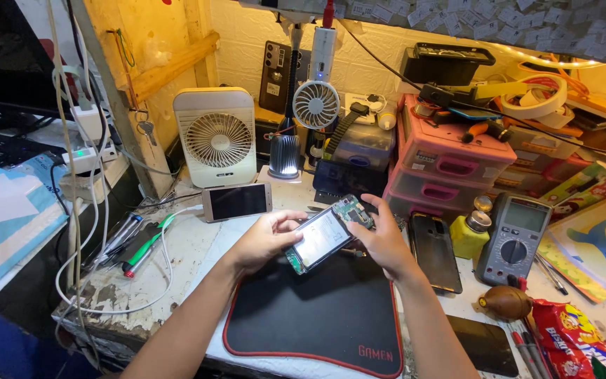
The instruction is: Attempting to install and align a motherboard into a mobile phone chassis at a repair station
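Both hands hold an opened phone (pixel 322 237) above a black mat with a red edge (pixel 317 316). Its back is off, so a shiny metal plate and green circuit board show. My left hand (pixel 264 238) grips the phone's lower left end, thumb on top. My right hand (pixel 381 235) grips the upper right end by the circuit board, fingers curled over the edge. The phone is tilted, its top end pointing to the upper right.
A white phone (pixel 237 201) lies face up before a cream desk fan (pixel 216 137). A black phone back (pixel 435 251), yellow bottle (pixel 471 235) and grey multimeter (pixel 515 238) sit right of my hands. Pink drawers (pixel 443 165) stand behind. Pens and white cables (pixel 135 245) lie left.
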